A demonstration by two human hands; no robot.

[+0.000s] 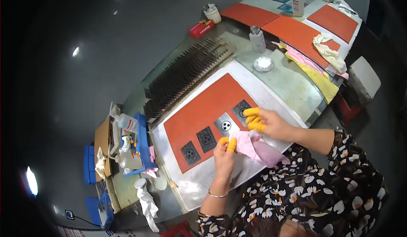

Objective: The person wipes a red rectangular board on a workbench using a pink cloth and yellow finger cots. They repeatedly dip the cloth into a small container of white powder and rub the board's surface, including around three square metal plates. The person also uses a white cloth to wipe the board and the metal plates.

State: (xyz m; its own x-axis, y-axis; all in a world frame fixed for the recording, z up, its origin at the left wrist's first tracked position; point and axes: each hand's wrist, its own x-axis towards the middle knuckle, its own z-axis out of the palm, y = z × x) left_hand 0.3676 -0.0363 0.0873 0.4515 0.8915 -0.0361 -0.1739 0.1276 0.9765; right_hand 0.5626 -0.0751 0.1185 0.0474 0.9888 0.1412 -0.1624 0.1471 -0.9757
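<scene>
My left hand (223, 159), with yellow finger cots, pinches a crumpled pink cloth (254, 148) that hangs to the right over the board's near edge. My right hand (271, 124), also in yellow finger cots, is over the right end of a row of square plates. Its fingers are bent and apart, at the edge of a dark plate (240, 108). Left of that lies a bright silver plate (224, 127), partly behind the cloth. Two more dark plates (205, 137) (190, 154) follow. Each bears a round part with three holes. All rest on an orange mat (182, 124).
Beyond the mat stands a long rack of dark thin plates (182, 73). A blue tray (146, 141) with squeeze bottles (128, 122) is at left. At right are a clear bottle (257, 39), a round dish (263, 64) and yellow cloth (316, 76). A red box (201, 28) sits at the far edge.
</scene>
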